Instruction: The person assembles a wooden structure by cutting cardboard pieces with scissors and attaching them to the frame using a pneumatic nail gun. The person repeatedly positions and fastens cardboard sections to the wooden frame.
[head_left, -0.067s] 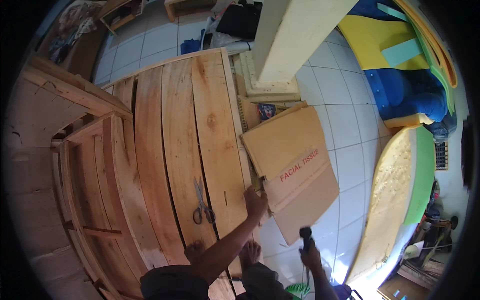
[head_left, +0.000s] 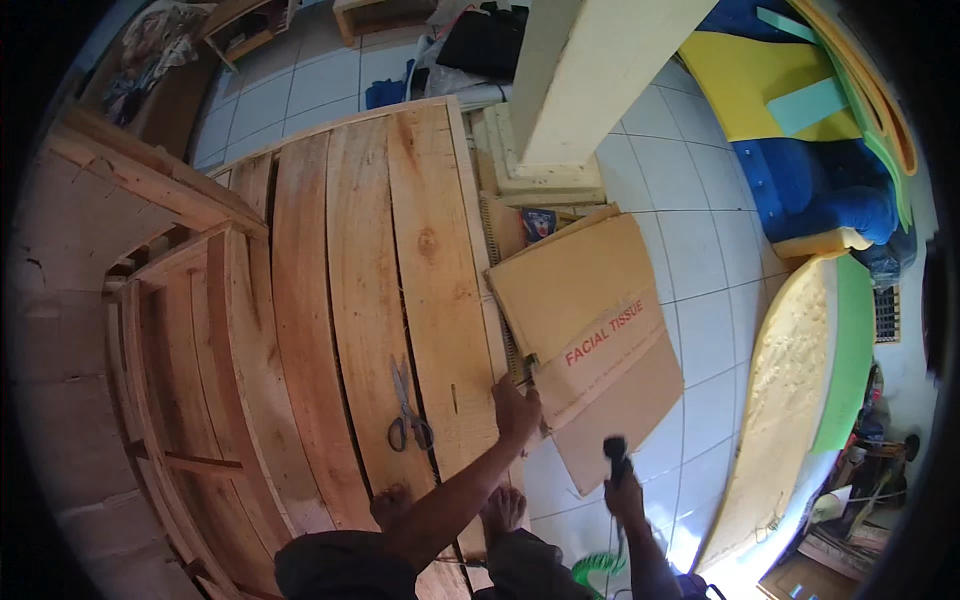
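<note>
My left hand point(head_left: 515, 408) is closed at the right edge of the wooden plank platform point(head_left: 350, 250), beside the flattened cardboard point(head_left: 590, 290). What its fingers pinch is too small to make out. Off the platform to the right, my right hand point(head_left: 624, 498) grips a dark hand tool point(head_left: 616, 455) with a blunt head pointing away from me. Its exact kind is unclear. A pair of scissors point(head_left: 408, 425) with dark handles lies on the planks left of my left forearm, blades pointing away.
My bare feet point(head_left: 502, 508) rest on the planks. A green coiled hose point(head_left: 597, 572) lies below my right hand. A cream pillar point(head_left: 575, 90) stands beyond the cardboard. Foam sheets point(head_left: 770, 400) and blue cushions point(head_left: 810, 190) line the right. A wooden frame point(head_left: 190, 370) is at left.
My right hand has lifted the dark tool slightly away from me, its head now tilted a little differently. My left hand stays at the platform edge, and the whole view shifts slightly.
</note>
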